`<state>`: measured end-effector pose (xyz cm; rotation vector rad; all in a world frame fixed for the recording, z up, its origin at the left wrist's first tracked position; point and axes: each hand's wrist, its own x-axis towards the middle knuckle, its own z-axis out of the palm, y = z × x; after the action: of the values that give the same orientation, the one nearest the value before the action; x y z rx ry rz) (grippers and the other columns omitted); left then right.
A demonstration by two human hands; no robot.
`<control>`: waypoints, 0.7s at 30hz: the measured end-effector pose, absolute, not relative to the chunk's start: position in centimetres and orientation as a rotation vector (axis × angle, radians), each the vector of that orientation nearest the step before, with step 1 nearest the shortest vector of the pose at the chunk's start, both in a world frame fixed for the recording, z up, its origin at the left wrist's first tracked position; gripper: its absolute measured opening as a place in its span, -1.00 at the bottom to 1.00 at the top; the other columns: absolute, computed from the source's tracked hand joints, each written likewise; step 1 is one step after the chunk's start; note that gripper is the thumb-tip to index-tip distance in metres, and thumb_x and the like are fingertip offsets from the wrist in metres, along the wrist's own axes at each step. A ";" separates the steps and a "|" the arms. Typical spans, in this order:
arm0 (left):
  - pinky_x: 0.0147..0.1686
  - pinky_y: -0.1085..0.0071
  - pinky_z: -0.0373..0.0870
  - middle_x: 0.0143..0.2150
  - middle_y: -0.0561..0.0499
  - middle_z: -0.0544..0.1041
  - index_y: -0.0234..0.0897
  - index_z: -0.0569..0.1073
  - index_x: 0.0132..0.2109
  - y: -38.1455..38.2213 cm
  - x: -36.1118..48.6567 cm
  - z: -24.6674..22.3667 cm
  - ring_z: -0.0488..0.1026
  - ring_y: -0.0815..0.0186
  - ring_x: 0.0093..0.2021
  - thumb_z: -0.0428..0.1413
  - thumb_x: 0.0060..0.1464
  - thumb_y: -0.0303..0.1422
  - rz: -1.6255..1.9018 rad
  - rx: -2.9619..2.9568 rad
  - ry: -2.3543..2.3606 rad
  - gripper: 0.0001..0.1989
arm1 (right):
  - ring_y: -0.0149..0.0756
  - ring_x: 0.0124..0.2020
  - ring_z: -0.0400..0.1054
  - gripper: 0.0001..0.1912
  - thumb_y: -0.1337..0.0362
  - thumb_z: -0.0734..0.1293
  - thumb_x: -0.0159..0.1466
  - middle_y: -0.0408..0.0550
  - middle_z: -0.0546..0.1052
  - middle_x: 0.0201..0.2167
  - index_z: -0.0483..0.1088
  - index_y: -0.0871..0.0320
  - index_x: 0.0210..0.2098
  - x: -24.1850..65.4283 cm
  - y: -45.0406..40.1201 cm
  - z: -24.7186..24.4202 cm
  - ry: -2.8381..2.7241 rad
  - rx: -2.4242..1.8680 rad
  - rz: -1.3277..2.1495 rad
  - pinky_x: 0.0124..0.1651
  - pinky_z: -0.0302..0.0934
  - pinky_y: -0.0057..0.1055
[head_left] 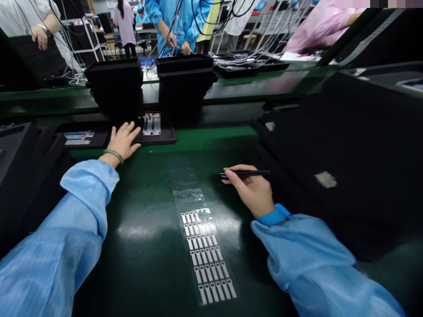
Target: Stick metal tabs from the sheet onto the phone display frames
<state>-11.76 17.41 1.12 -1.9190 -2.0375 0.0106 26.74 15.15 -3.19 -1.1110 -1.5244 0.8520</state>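
Observation:
My left hand, with a green bangle at its wrist, spreads its fingers by the near left corner of a black tray. In that tray lies a phone frame with blue strips; whether my fingertips touch the tray I cannot tell. My right hand grips dark tweezers, their tips pointing left above the green table. Between my hands a clear sheet lies flat, bearing rows of small whitish key-shaped stickers. Its far end shows no stickers.
Another tray with a phone frame lies left. Stacked black trays stand behind, beside a second stack. Large black trays fill the right side. Across the bench a person in blue handles cables.

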 end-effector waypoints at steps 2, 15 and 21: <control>0.05 -0.02 0.27 0.16 -0.13 0.30 -0.25 0.27 0.13 18.7 -9.5 0.5 0.31 0.12 0.10 0.05 0.14 -0.17 0.073 -2.042 -1.994 -0.55 | -0.27 -0.33 0.49 -0.73 0.11 0.40 0.12 -0.07 0.49 -0.35 0.41 0.16 -0.29 26.6 15.1 -3.0 -1.489 -1.093 0.907 -0.28 0.51 -0.28; -0.04 0.05 0.25 -0.05 -0.17 0.43 -0.32 0.41 -0.02 12.8 -8.1 4.7 0.38 0.02 -0.04 -0.12 0.18 -0.23 0.131 -2.176 -1.974 -0.63 | -0.37 -0.53 0.46 -0.61 0.07 0.46 -0.02 -0.19 0.44 -0.58 0.29 0.19 -0.40 23.5 8.2 0.0 -1.304 -1.188 1.658 -0.45 0.44 -0.42; 0.03 0.15 0.24 0.05 -0.14 0.31 -0.27 0.39 0.00 11.6 -8.9 2.7 0.24 0.07 0.11 -0.12 0.19 -0.16 -0.140 -2.058 -2.102 -0.62 | -0.35 -0.54 0.47 -0.67 0.09 0.42 0.06 -0.18 0.44 -0.59 0.30 0.19 -0.38 23.2 7.3 -1.3 -1.457 -1.218 1.581 -0.44 0.43 -0.40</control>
<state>-8.91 11.56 2.67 -2.0584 -2.1025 -0.1405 23.24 7.31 -1.27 -1.2184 -1.4570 1.5808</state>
